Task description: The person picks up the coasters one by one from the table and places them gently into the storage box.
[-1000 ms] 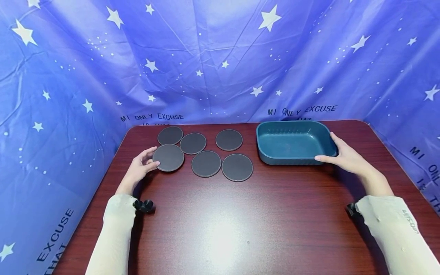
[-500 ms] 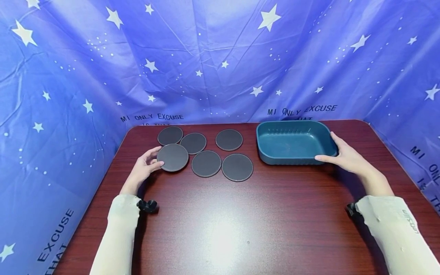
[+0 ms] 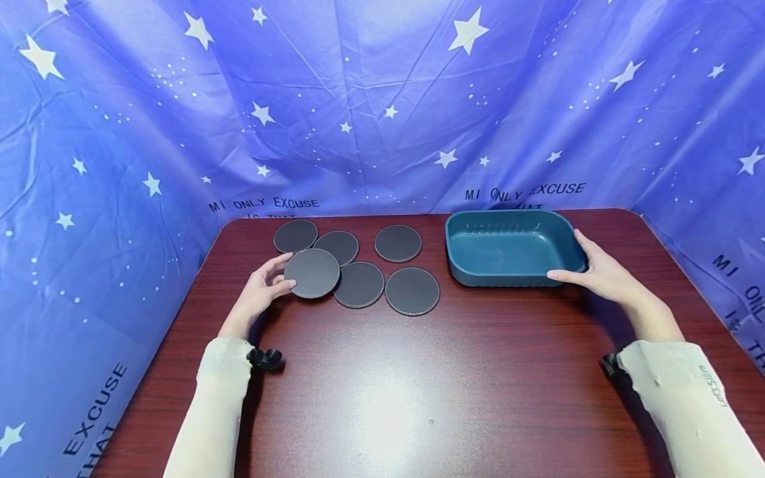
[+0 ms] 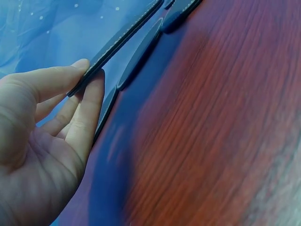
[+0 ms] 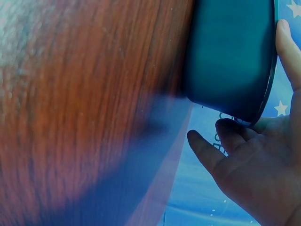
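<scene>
My left hand [image 3: 263, 287] pinches a round black coaster [image 3: 312, 273] by its left edge, thumb on top and fingers beneath. In the left wrist view this stitched-edge coaster [image 4: 115, 49] is tilted and raised over the table. It overlaps two other coasters in the head view. At the right, my right hand [image 3: 608, 271] holds the near right corner of a dark green rectangular bin [image 3: 508, 281], thumb on the front rim and fingers along its right end. The right wrist view has the thumb [image 5: 285, 42] against the bin's rim [image 5: 275, 52].
Flat on the reddish-brown table [image 3: 478, 372] lie several more coasters, among them a back-left coaster [image 3: 295, 236], a back-middle coaster [image 3: 398, 243] and a front coaster [image 3: 412, 291]. A blue star-patterned cloth [image 3: 370, 99] stands behind the table and along both sides.
My left hand has carried the pinched coaster a short way to the right, over the neighbouring coasters. The right hand and the bin have stayed in place.
</scene>
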Demonstrator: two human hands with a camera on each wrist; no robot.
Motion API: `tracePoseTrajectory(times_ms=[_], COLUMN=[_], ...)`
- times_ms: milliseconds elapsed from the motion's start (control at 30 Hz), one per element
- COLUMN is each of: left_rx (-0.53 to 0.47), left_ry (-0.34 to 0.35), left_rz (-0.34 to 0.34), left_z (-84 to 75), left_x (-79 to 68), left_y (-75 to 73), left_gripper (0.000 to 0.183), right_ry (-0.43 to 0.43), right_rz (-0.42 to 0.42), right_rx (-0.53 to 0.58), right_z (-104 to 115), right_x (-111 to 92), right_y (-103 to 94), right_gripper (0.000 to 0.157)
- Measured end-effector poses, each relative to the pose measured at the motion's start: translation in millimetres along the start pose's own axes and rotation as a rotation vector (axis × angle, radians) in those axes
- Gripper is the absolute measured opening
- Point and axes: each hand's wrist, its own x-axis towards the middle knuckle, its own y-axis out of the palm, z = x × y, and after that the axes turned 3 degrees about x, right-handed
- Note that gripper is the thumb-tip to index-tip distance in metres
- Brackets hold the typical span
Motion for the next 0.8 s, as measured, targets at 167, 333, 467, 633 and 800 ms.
tracePoseTrajectory(times_ms=[167, 333, 467, 633, 800], left_rx=[0.003, 0.007, -0.008, -0.053, -0.066], left_ry=[-0.016, -0.017, -0.002, 0.039, 0.045], left_rz=[0.004, 0.010, 0.024, 0.036, 0.049], left_z=[-2.9, -5.4, -7.3, -12.2, -18.1], left_x=[1.8, 5.7, 10.3, 14.3, 17.2], left_y=[3.8, 7.9, 12.2, 19.6, 28.0], left_gripper=[0.066, 0.065, 0.066, 0.066, 0.066], right_ry=[0.008, 0.012, 0.007, 0.005, 0.014], right_rz=[0.009, 0.014, 0.008, 0.002, 0.009], right_rx=[0.002, -0.015, -0.014, -0.013, -0.016], right_z=[-0.6, -0.8, -0.9, -0.6, -0.5], right_x=[0.3, 0.7, 0.9, 1.1, 0.8], right_y=[-0.7, -1.3, -0.7, -0.3, -0.1], right_gripper=[0.113, 0.112, 0.112, 0.112, 0.113])
